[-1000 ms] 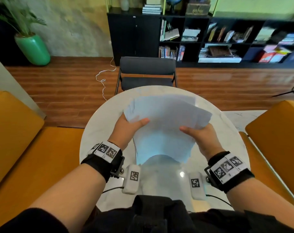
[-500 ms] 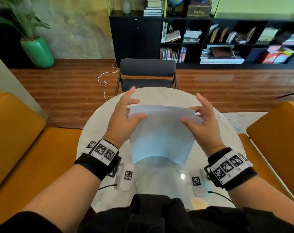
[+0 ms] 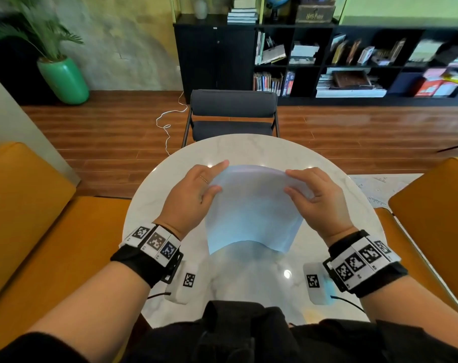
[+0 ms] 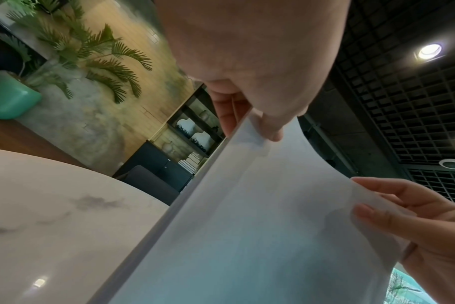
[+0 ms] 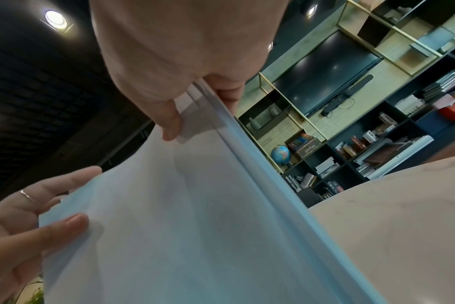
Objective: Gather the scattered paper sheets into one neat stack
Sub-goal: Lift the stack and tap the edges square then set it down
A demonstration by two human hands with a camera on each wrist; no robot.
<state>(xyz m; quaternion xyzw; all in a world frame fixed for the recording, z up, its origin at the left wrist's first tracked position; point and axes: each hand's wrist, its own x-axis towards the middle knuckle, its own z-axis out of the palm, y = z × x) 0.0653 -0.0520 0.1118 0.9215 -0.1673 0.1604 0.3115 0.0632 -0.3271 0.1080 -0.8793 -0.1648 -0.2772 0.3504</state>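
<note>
A bundle of pale blue-white paper sheets (image 3: 251, 213) stands on edge on the round marble table (image 3: 154, 195), its bottom edge touching the tabletop. My left hand (image 3: 194, 189) pinches the upper left side of the paper sheets (image 4: 247, 226), thumb in front and fingers behind. My right hand (image 3: 314, 195) pinches the upper right side of the paper sheets (image 5: 182, 216) the same way. In the right wrist view the sheet edges near my thumb lie slightly staggered.
A dark grey chair (image 3: 233, 113) stands just beyond the table's far edge. Orange sofa seats (image 3: 39, 218) flank the table on both sides. A black bookshelf (image 3: 353, 56) and a green plant pot (image 3: 64, 79) stand farther off. A white cable (image 3: 170, 127) lies on the wooden floor.
The fanned, uneven sheets have been drawn together into one bundle and stood on edge. Both hands slid up from the sides to the top corners.
</note>
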